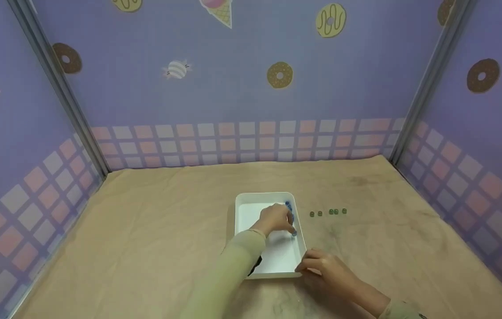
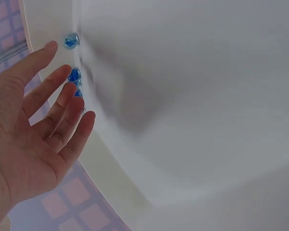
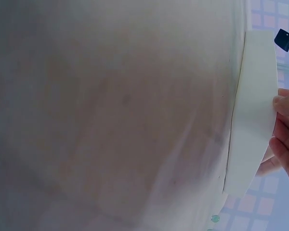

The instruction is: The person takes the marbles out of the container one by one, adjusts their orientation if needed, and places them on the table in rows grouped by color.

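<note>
Head view: we've got the left hand point(image 1: 274, 219), fingers loosely spread, beside blue marbles point(image 2: 71, 41) inside the tray point(image 1: 282, 259); right hand point(image 1: 329, 271) pinches its rim; we reckon one tug could send them rolling

head: forward-down, farthest | left wrist: close, into tray point(image 1: 279, 259) | right wrist: close, tray's outside | shared: tray
</note>
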### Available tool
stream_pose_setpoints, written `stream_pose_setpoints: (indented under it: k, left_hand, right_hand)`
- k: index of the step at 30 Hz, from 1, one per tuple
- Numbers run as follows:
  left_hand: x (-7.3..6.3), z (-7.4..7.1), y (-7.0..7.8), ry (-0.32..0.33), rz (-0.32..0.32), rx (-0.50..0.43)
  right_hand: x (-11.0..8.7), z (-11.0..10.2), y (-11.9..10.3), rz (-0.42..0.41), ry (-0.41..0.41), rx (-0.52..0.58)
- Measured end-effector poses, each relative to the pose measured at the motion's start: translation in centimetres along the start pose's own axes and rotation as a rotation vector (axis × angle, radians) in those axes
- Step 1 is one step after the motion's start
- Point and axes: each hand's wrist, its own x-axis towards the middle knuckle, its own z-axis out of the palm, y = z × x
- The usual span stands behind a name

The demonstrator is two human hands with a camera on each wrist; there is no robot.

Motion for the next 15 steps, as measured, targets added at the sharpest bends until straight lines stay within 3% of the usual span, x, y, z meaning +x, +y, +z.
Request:
stream_pose_setpoints:
  k: [8, 15]
  left_hand:
    - [0.3, 0.71, 0.46, 0.004, 0.013, 0.032]
    - [0.17, 0.71, 0.92, -0.025, -0.006, 0.051]
  right_hand:
    - [-0.13, 0.13, 0.11, 0.019, 0.004, 0.002]
    - [-0.11, 0.18, 0.03, -0.015, 0.038, -0.014]
